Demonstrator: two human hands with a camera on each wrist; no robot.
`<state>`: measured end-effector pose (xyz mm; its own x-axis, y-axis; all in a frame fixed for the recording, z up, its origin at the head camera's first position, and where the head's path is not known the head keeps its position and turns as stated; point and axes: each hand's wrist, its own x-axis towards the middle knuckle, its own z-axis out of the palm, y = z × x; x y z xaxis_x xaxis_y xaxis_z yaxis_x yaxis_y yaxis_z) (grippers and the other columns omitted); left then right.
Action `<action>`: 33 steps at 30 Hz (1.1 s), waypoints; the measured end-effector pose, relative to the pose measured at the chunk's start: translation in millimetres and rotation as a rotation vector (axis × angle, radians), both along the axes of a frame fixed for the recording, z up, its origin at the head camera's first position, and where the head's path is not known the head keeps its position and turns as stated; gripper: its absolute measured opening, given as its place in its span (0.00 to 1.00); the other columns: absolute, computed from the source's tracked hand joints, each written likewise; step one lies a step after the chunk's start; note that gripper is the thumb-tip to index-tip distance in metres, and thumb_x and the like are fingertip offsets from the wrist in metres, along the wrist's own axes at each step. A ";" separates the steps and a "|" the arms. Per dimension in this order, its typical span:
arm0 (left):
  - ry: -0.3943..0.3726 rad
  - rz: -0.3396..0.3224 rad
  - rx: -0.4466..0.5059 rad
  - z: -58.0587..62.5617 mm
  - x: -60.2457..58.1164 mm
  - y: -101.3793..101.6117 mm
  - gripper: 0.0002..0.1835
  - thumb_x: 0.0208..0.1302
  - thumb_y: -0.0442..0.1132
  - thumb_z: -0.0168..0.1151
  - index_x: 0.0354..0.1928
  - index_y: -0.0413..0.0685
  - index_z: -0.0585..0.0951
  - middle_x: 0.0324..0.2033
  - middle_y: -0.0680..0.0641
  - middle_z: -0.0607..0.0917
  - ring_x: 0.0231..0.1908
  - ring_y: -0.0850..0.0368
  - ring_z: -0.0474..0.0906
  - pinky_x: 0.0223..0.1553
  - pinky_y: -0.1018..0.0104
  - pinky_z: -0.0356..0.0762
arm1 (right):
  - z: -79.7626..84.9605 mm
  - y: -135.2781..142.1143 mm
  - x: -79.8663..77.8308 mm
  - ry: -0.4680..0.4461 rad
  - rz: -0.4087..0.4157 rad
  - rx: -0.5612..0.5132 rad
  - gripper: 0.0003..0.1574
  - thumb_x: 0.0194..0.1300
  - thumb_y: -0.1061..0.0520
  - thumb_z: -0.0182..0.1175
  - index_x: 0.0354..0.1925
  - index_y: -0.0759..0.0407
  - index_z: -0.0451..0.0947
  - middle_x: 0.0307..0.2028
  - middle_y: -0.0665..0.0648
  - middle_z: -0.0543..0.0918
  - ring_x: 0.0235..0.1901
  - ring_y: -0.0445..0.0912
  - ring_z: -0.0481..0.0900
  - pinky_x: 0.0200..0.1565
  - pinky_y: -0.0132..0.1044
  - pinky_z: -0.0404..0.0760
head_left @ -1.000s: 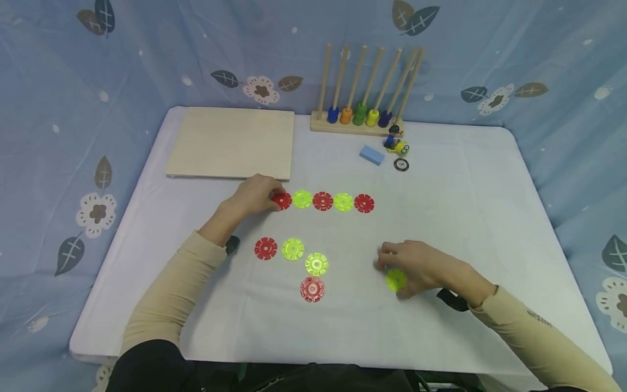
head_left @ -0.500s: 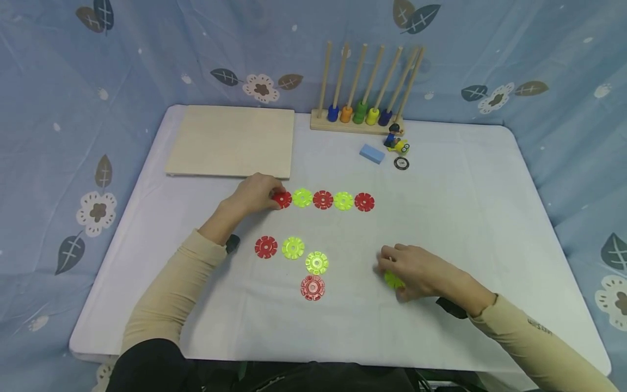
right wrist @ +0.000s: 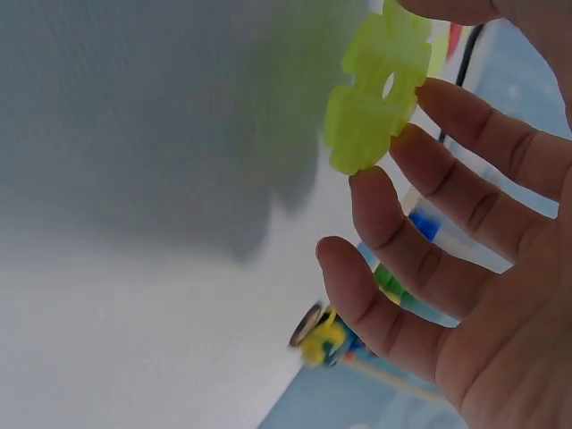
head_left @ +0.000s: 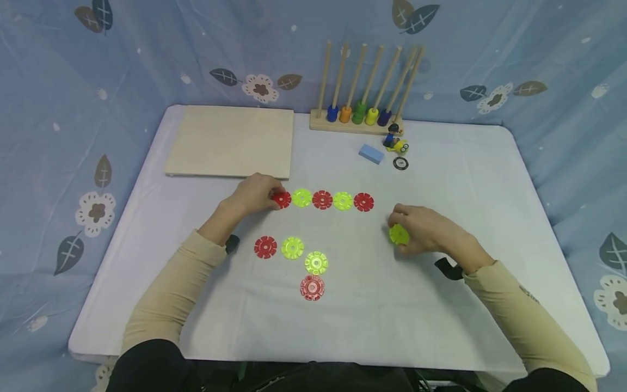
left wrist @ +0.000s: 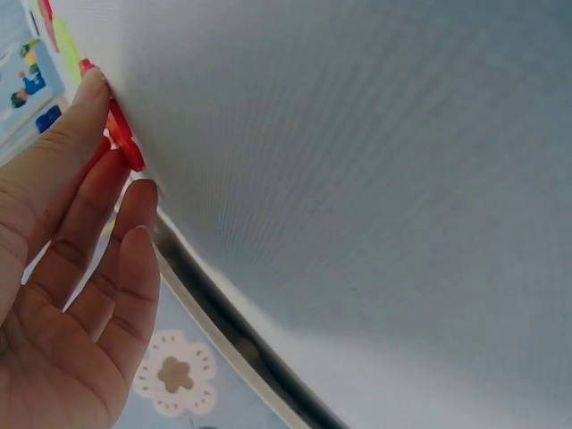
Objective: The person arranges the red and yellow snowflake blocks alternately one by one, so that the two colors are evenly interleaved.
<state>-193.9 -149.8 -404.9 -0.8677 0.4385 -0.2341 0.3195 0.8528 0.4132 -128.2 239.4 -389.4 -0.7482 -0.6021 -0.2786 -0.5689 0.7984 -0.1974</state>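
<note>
landmark: wooden board, pale, lying flat on the white surface.
left hand: just in front of the board's near right corner, thumb and fingers pinching the red end disc.
row: runs rightward from the board's near right corner; after the red end disc come the first lime disc, middle red disc, second lime disc and last red disc, side by side.
right hand: well right of the board and nearer the person, its thumb and fingers grasping the held lime disc.
loose discs: in front of the board, well apart from it: dark red disc, flat lime disc, ridged lime disc and, just beside that, pale red disc.
right of the board: peg rack, blue block, toy figure, black-rimmed disc.
</note>
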 end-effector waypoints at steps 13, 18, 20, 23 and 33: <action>-0.009 0.008 0.004 0.7 0.9 0.5 0.22 0.52 0.37 0.74 0.52 0.45 0.83 0.46 0.46 0.86 0.44 0.51 0.79 0.50 0.58 0.78 | -10.3 -7.1 -69.5 -0.062 -0.083 -0.046 0.29 0.47 0.51 0.71 0.49 0.54 0.76 0.45 0.54 0.79 0.41 0.48 0.75 0.50 0.47 0.79; -0.005 0.009 0.002 1.6 0.6 -0.5 0.22 0.51 0.37 0.74 0.51 0.45 0.83 0.45 0.46 0.86 0.42 0.52 0.79 0.49 0.58 0.78 | -9.3 -13.9 -75.9 -0.063 -0.089 -0.045 0.30 0.47 0.50 0.72 0.49 0.53 0.76 0.45 0.53 0.80 0.40 0.48 0.75 0.50 0.47 0.79; 0.007 0.006 0.000 1.8 0.8 -0.5 0.22 0.51 0.37 0.74 0.50 0.45 0.83 0.44 0.46 0.87 0.41 0.52 0.79 0.47 0.58 0.78 | -8.4 -15.2 -76.6 -0.065 -0.091 -0.040 0.31 0.46 0.49 0.73 0.49 0.53 0.76 0.45 0.53 0.81 0.40 0.48 0.75 0.50 0.47 0.78; 0.025 -0.002 0.000 1.9 1.2 -0.1 0.21 0.51 0.38 0.74 0.49 0.45 0.84 0.42 0.46 0.87 0.40 0.52 0.79 0.47 0.58 0.78 | -7.6 -15.9 -76.2 -0.070 -0.096 -0.036 0.32 0.46 0.47 0.73 0.50 0.53 0.77 0.46 0.53 0.81 0.40 0.47 0.75 0.51 0.47 0.78; 0.018 -0.005 -0.007 2.2 1.0 -0.2 0.22 0.52 0.38 0.74 0.50 0.45 0.83 0.44 0.46 0.86 0.41 0.52 0.79 0.48 0.58 0.77 | 2.7 -30.0 -58.6 0.057 -0.019 -0.022 0.31 0.45 0.46 0.74 0.49 0.51 0.79 0.51 0.55 0.80 0.52 0.54 0.76 0.57 0.54 0.74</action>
<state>-192.9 -150.0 -402.7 -0.8697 0.4411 -0.2216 0.3311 0.8541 0.4010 -186.8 209.4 -386.6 -0.7741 -0.5927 -0.2222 -0.5643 0.8052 -0.1822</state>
